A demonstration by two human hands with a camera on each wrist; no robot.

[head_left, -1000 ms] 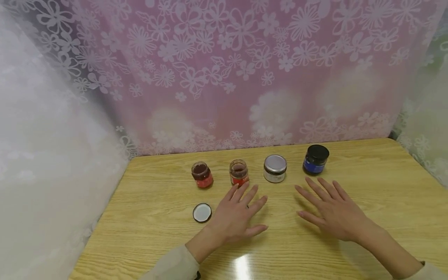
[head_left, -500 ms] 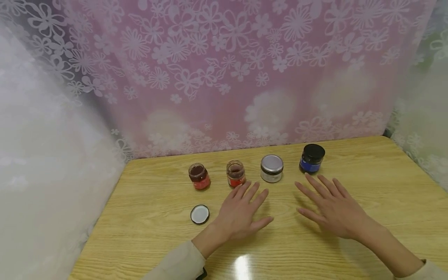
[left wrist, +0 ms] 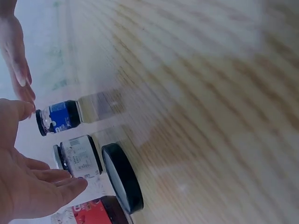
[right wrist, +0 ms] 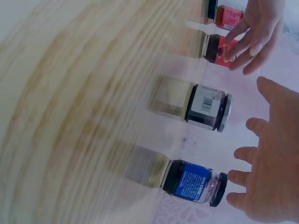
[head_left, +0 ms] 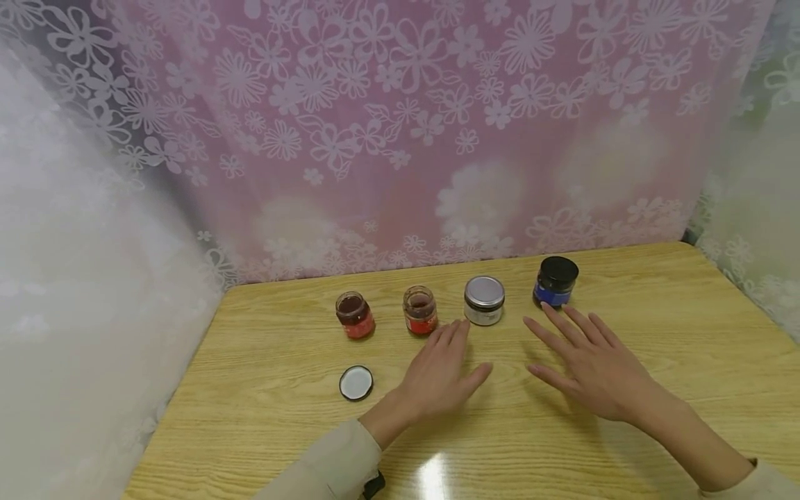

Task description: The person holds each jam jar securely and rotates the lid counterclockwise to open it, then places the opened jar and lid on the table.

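My left hand [head_left: 434, 378] is held over the table with straight fingers close together and the thumb spread. In the head view its fingertips lie between a lidless jar with a bright red label [head_left: 421, 321] and a jar with a silver lid [head_left: 484, 305]. Spread fingers mark my right hand [head_left: 594, 368]; their tips come up in front of a black-lidded jar with a blue label [head_left: 555, 283]. Neither hand holds anything. Farther left stands another lidless jar, dark inside with a pinkish-red label [head_left: 356, 319]. Below it a black-rimmed jar lid [head_left: 356, 383] lies with its pale inside up.
The wooden table [head_left: 262, 430] has its back edge against a pink flowered curtain [head_left: 387, 187]. Pale curtains [head_left: 94, 278] hang on both sides. The jars stand in a row toward the back.
My left hand has shifted to the right and its spread fingers have drawn together. The right hand stays nearly in place. The head view has turned slightly; the jars still stand in their row.
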